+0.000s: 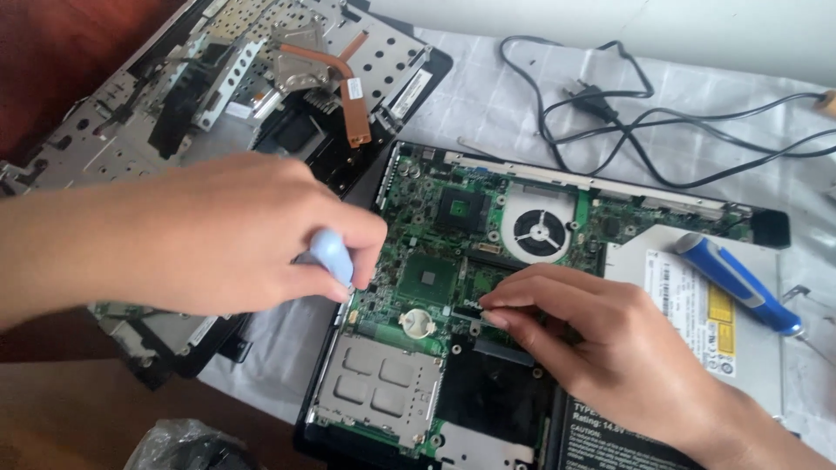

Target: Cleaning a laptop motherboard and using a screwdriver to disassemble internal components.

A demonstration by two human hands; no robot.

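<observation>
Plastic bag [178, 444], grey, crumpled, at near left edge of bench [52, 418]. Battery label [601, 435], black rectangle with white print, near right, partly under right wrist. Metal card cage [379, 387], silver, at near end of open laptop base [348, 409]. Right hand [601, 339], fingers [505, 305] pinched narrow on a small part on the green motherboard [427, 252], too small to identify. Coin cell [416, 324], round, silver, just left of those fingertips. Left hand [235, 235], fingers closed around pale blue tool handle [333, 254]; long axis steeply tilted, lower end pointing down at left edge of motherboard; tip hidden. Optical drive [697, 322], silver, right of board, white label with yellow rectangle on top. Blue-handled screwdriver [738, 283] lying diagonally across drive, axis upper left to lower right. Round fan [538, 231] mid-board. Farther: dismantled chassis panel [174, 96] with copper heat pipe [348, 87], upper left. Black power cord [627, 113], looped, far right on white cloth [488, 96].
</observation>
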